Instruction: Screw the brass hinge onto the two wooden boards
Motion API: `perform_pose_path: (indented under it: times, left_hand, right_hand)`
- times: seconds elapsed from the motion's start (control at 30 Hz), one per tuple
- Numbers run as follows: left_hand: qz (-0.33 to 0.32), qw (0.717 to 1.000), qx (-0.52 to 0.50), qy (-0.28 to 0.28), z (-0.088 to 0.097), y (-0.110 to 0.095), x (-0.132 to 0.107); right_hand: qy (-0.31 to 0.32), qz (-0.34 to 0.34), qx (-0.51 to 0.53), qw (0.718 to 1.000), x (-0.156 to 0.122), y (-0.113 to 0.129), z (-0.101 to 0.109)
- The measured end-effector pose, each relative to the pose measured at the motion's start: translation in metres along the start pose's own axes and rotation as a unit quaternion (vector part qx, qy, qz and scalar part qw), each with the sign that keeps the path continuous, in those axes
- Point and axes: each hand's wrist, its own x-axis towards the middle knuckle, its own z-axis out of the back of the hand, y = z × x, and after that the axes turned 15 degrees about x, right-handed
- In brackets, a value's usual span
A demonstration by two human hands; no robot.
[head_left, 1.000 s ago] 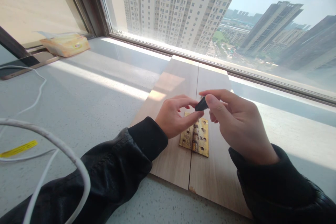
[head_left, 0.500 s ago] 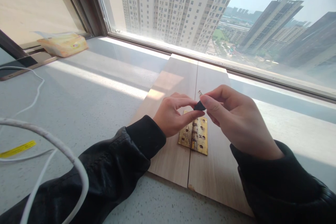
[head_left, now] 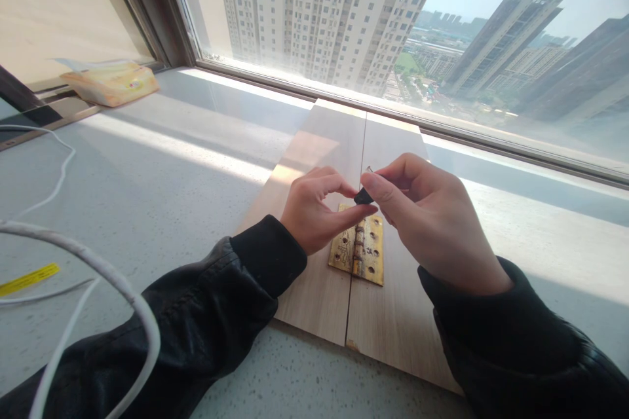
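A brass hinge point(head_left: 360, 251) lies across the seam of two light wooden boards point(head_left: 324, 144) set side by side on a grey speckled sill. Both hands hover just above the hinge's far end. My right hand point(head_left: 427, 219) pinches a small black object point(head_left: 363, 196) between thumb and forefinger; a thin metal tip shows near its fingertips. My left hand point(head_left: 317, 213) is curled, its thumb and forefinger meeting at the same black object. What the black object is, I cannot make out.
A white cable point(head_left: 98, 268) loops over the sill at the left, with a yellow tag point(head_left: 29, 278) beside it. A tissue pack point(head_left: 111, 82) and a phone lie at the far left. A large window point(head_left: 393, 33) runs along the back edge.
The hands, boards and hinge sit slightly further left and up in view, as the head shifted. The pinch on the black object looks the same.
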Motion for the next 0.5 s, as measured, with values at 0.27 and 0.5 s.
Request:
perform_pose_path:
  times: [0.27, 0.5]
  left_hand:
    - [-0.043, 0.999, 0.01, 0.03, 0.004, -0.0024, 0.0027]
    - [-0.05, 0.998, 0.011, 0.037, 0.0068, -0.0007, 0.0044]
  right_hand:
    - [-0.048, 0.008, -0.038, 0.998, -0.0006, -0.0028, -0.0028]
    - [0.02, 0.01, 0.053, 0.998, -0.0001, -0.0051, 0.0019]
